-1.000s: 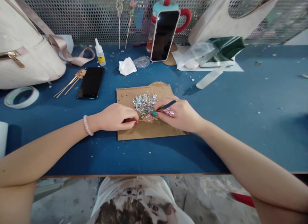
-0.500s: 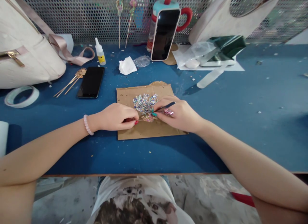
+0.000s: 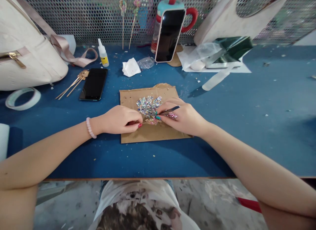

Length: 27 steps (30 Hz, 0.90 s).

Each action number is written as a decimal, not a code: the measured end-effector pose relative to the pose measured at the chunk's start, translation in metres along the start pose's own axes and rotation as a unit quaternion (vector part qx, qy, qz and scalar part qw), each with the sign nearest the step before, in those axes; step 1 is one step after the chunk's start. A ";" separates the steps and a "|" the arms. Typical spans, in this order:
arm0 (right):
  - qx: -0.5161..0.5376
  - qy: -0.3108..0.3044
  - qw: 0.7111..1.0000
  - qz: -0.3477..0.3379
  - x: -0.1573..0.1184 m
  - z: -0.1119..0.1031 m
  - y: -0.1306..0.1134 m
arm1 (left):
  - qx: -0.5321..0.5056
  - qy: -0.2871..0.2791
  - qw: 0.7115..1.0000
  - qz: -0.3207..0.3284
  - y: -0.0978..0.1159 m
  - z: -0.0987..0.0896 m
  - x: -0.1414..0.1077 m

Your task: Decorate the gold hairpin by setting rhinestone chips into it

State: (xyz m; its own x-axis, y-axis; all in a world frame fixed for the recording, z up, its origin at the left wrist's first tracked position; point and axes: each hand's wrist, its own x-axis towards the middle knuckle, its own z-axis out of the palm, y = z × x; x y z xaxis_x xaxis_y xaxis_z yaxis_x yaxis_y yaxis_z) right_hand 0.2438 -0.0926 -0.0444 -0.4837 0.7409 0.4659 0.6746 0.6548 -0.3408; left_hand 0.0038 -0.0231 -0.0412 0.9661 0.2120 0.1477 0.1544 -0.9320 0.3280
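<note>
A piece of brown cardboard lies on the blue table, bearing a pile of shiny silvery and multicoloured flakes. My left hand is closed at the cardboard's left side, pinching the thin stem of a hairpin-like stick. Its pink and gold decorated head lies just below the pile. From the right, my right hand grips dark tweezers between thumb and fingers, and the tips meet the decorated head. Pink flakes show beside the right fingers, partly hidden by the hand.
Behind the cardboard are crumpled white paper, a glue bottle and a propped phone. Another phone, gold hairpin sticks and a tape roll lie left. Plastic packaging and a white strip sit back right.
</note>
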 end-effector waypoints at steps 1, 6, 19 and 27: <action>-0.001 -0.001 1.000 0.000 0.000 0.000 0.000 | 0.000 0.000 1.000 0.000 0.000 0.000 0.000; -0.013 -0.001 1.000 0.004 -0.001 0.001 0.001 | 0.001 0.000 1.000 0.002 0.000 0.001 0.001; -0.038 0.006 0.999 0.016 -0.002 -0.001 0.008 | 0.007 -0.003 1.000 0.007 -0.001 0.000 0.000; 0.002 0.010 1.000 0.014 -0.001 -0.009 0.006 | 0.025 0.001 0.999 0.026 0.000 -0.002 0.001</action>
State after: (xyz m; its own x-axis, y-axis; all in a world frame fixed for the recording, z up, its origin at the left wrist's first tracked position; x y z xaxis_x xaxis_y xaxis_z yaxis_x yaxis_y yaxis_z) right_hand 0.2538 -0.0908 -0.0400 -0.4533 0.7560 0.4722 0.6857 0.6342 -0.3572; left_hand 0.0043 -0.0225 -0.0394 0.9729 0.1626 0.1646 0.1135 -0.9552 0.2732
